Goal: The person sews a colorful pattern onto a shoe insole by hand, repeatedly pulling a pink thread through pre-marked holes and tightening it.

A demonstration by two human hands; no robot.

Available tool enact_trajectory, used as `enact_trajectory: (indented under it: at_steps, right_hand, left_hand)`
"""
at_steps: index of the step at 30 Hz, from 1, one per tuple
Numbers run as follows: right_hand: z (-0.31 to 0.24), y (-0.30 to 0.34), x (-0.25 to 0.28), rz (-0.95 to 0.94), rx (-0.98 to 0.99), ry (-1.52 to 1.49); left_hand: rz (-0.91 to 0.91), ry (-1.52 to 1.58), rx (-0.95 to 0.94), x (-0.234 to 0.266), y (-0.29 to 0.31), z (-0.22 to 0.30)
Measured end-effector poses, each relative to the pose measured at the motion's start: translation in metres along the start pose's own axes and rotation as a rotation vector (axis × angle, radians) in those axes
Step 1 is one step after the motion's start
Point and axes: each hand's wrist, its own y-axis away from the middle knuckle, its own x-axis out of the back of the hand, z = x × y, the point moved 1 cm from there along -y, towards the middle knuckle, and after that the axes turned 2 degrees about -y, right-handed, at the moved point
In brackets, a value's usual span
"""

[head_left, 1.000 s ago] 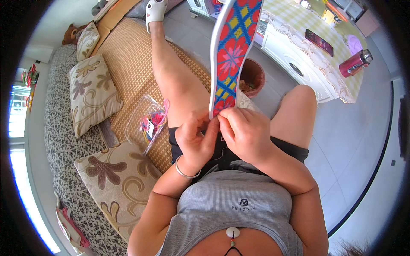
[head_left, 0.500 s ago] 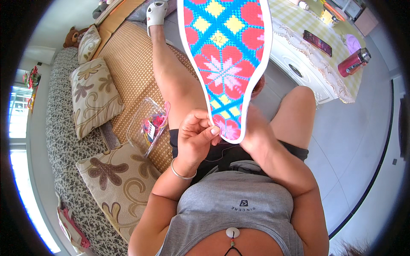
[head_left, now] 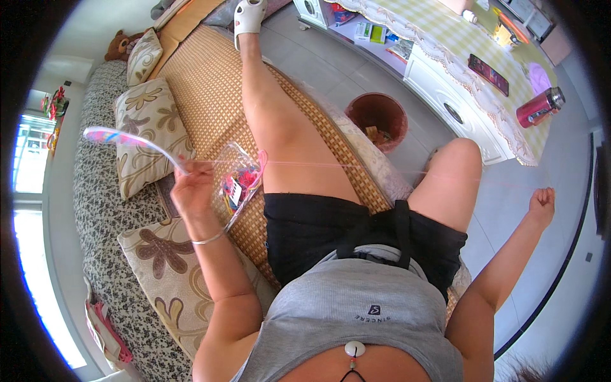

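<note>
Off to the left, my left hand [head_left: 193,188] is closed on the narrow end of an embroidered insole [head_left: 132,139], white-edged with pink and blue stitching. The insole is tilted nearly edge-on, so most of its pattern is hidden. From it a thin pink thread [head_left: 318,165] stretches taut across my lap. At the far right, with the arm extended outward, my right hand [head_left: 542,205] is closed at the thread's other end. Whether a needle is in those fingers is too small to make out.
A clear plastic box [head_left: 238,181] of coloured threads lies on the woven mat beside my thigh. Patterned cushions [head_left: 153,114] line the left side. A reddish bin [head_left: 377,121] stands on the floor ahead. The cloth-covered table [head_left: 439,35] holds a phone [head_left: 489,74] and a red flask [head_left: 540,107].
My left hand has carried the insole left and turned it from face-on to nearly edge-on. My right hand has swung from behind the insole far out to the right, drawing the thread taut.
</note>
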Motion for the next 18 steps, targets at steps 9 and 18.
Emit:
enact_trajectory:
  at_steps: [9, 18]
  right_hand:
    - [0.206, 0.316, -0.215, -0.804, -0.019, 0.684]
    - [0.242, 0.388, -0.233, -1.318, 0.373, 0.794]
  left_hand:
    - [-0.244, 0.181, 0.498, -0.085, 0.031, -0.173]
    - [-0.21, 0.244, 0.613, -0.096, 0.057, -0.191]
